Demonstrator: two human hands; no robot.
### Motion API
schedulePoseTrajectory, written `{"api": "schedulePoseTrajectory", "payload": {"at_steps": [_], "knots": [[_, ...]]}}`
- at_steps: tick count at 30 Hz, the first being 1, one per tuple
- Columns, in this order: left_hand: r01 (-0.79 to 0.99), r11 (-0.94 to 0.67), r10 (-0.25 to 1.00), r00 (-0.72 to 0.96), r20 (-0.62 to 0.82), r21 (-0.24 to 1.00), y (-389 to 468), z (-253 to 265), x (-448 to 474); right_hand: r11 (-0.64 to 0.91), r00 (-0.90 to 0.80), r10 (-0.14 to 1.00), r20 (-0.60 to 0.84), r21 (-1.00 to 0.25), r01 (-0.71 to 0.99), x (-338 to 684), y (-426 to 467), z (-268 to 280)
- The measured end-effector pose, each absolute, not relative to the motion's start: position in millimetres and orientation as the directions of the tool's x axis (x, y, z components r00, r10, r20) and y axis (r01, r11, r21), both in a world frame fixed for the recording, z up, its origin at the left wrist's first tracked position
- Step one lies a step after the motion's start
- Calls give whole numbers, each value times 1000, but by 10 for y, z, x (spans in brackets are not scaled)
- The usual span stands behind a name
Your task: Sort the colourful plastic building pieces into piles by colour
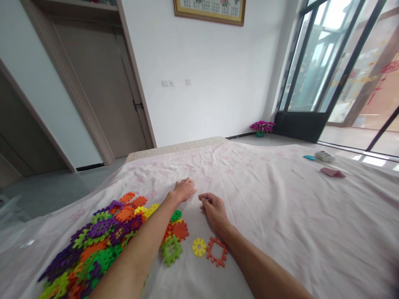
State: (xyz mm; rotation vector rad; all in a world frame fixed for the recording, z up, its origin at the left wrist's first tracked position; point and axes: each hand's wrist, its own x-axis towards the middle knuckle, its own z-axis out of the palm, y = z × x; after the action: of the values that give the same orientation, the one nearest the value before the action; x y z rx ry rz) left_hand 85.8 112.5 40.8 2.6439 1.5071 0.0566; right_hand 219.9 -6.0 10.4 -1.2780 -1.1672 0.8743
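Observation:
My left hand (185, 189) rests palm down on the pale sheet, fingers stretched out and nothing visible under them. Close to its right is my right hand (214, 209), its fingers curled in with no object showing in them. Near my right wrist lie an orange square frame piece (217, 251) with notched edges and a yellow notched disc (199, 247). A green notched square piece (171, 250) and a solid orange square piece (180, 230) lie between my forearms. My left forearm covers part of the pile of colourful plastic interlocking pieces (102, 227).
The bed sheet (268, 199) is wrinkled. Towards the far right lie a white packet (324, 156), a blue item (309, 158), a folded pink cloth (333, 172) and a thin white stick (297, 173). Beyond the bed stand a closed door (99, 83) and a pot of purple flowers (262, 128).

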Motion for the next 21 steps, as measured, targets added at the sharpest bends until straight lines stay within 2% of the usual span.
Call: {"api": "schedulePoseTrajectory", "payload": {"at_steps": [4,11,15,18,21], "knots": [[882,-468,882,470,-33,54,697,461,575,117,239,961,137,-989,95,2201,-42,100],[893,-423,906,421,-45,-156,-35,554,-5,107,228,967,112,-994,34,2197,-28,82],[888,-386,918,398,-4,-251,-252,644,-324,117,189,975,118,-993,19,2202,-13,71],[888,-387,901,422,104,-250,-375,732,-566,113,117,987,113,-994,13,2248,-5,76],[931,-307,893,353,280,-196,-497,802,-816,72,-61,996,68,-995,66,2360,-11,131]]}}
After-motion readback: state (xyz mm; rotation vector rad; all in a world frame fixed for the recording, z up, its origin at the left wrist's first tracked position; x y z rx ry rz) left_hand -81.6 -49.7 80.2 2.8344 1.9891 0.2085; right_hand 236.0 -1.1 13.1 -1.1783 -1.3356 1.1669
